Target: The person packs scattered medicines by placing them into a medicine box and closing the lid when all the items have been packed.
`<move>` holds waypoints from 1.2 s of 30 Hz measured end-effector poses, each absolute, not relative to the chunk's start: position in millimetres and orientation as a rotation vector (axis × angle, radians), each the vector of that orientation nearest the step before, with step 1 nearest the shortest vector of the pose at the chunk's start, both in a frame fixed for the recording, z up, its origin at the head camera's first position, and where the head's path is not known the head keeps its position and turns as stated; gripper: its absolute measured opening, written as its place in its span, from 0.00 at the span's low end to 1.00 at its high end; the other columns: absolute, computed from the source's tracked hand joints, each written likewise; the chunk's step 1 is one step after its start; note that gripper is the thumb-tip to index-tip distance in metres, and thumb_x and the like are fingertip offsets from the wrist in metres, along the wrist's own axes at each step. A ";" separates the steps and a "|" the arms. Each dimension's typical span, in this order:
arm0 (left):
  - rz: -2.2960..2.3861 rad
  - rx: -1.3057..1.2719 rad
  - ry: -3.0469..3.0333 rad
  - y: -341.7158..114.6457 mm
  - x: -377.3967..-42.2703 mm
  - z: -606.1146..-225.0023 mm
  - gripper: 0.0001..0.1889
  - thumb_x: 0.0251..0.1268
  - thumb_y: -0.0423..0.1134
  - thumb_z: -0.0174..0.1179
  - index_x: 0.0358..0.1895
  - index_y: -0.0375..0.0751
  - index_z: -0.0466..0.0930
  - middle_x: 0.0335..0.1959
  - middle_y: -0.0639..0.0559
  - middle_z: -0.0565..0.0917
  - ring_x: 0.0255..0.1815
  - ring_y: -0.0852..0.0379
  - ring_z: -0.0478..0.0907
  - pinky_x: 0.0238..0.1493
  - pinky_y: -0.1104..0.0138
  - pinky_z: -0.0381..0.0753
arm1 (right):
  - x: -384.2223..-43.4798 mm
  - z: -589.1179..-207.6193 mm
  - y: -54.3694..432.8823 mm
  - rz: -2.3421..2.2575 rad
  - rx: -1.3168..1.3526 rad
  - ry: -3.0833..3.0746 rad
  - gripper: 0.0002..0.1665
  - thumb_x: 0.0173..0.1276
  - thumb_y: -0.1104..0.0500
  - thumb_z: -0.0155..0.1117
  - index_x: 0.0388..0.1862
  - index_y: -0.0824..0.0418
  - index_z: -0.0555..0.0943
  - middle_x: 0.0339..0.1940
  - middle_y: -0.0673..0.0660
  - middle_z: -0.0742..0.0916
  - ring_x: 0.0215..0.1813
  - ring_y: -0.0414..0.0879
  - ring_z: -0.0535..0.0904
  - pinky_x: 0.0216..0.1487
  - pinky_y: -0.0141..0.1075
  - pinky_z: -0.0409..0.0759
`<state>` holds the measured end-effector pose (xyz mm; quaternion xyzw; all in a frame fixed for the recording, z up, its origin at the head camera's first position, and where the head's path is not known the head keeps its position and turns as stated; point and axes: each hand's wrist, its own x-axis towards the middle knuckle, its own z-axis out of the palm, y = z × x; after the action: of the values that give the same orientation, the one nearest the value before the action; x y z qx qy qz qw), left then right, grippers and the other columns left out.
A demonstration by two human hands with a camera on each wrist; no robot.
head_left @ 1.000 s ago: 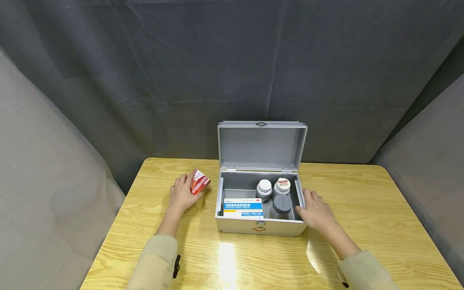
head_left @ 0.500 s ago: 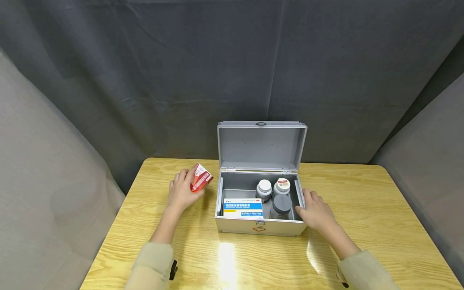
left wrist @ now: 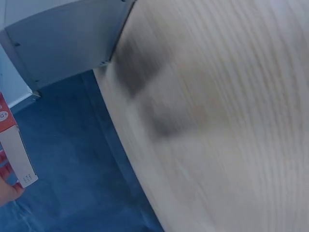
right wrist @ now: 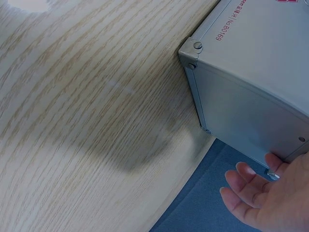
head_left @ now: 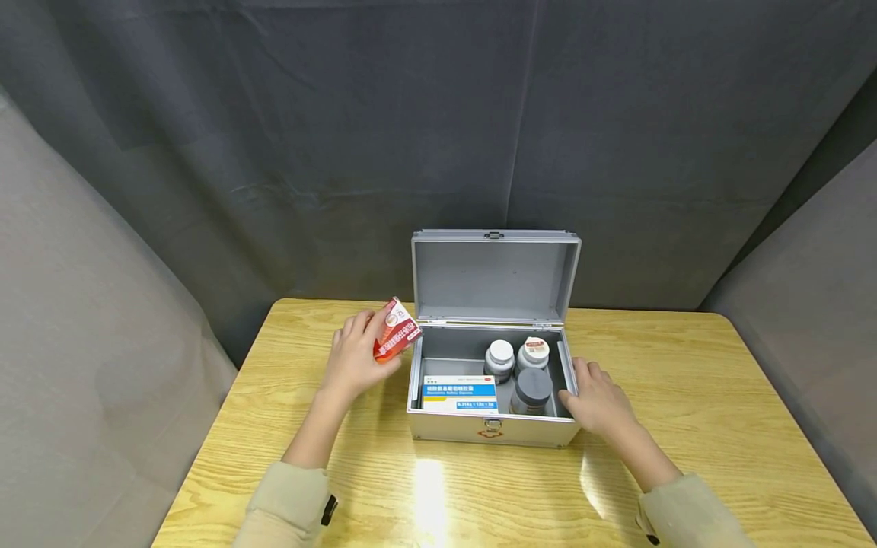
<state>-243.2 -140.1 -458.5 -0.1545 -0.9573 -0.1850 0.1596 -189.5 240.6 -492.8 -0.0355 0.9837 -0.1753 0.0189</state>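
Observation:
In the head view my left hand [head_left: 358, 356] holds a red-and-white medicine box [head_left: 397, 332], tilted, right at the left rim of an aluminium first-aid case [head_left: 492, 431]. A white side of that box [left wrist: 18, 157] shows in the left wrist view, with fingertips [left wrist: 14, 191] at its lower end. The case's lid [head_left: 495, 281] stands raised. My right hand [head_left: 603, 402] grips the case's right wall, thumb over the rim; in the right wrist view one fingertip meets the outer side [right wrist: 241, 111] while the other fingers are loosely bent away from it.
Inside the case, a blue-and-white medicine box [head_left: 459, 393] leans at the front left. Two white-capped bottles [head_left: 501, 358] and a grey-capped jar [head_left: 532, 388] stand at the right. Wooden tabletop [head_left: 685, 380] surrounds the case; a dark curtain [head_left: 342, 152] hangs behind.
My left hand has carried the red-and-white medicine box up and to the right, from above the table to the case's left rim. My right hand and the case have stayed put.

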 end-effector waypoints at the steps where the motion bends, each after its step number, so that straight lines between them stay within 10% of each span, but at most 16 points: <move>1: -0.529 -0.456 -2.731 -137.8 -242.5 -456.7 0.42 0.41 0.54 0.59 0.68 0.56 0.58 0.54 0.47 0.68 0.54 0.48 0.64 0.50 0.52 0.66 | -189.5 -493.0 240.7 -0.543 -0.110 3.053 0.36 0.59 0.52 0.54 0.61 0.70 0.59 0.47 0.71 0.73 0.45 0.63 0.71 0.38 0.56 0.72; 36: -0.223 -1.016 -2.709 -59.0 -237.6 -449.8 0.39 0.43 0.57 0.59 0.64 0.54 0.62 0.57 0.51 0.68 0.56 0.52 0.65 0.52 0.57 0.67 | -189.9 -494.3 241.3 -0.551 -0.101 3.039 0.36 0.60 0.51 0.53 0.62 0.70 0.59 0.48 0.71 0.72 0.46 0.64 0.71 0.39 0.56 0.71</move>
<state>-237.6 -59.0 -449.8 -0.3477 -0.9268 -0.0762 0.1197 -189.9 241.3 -494.3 -0.0326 0.9831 -0.1782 0.0256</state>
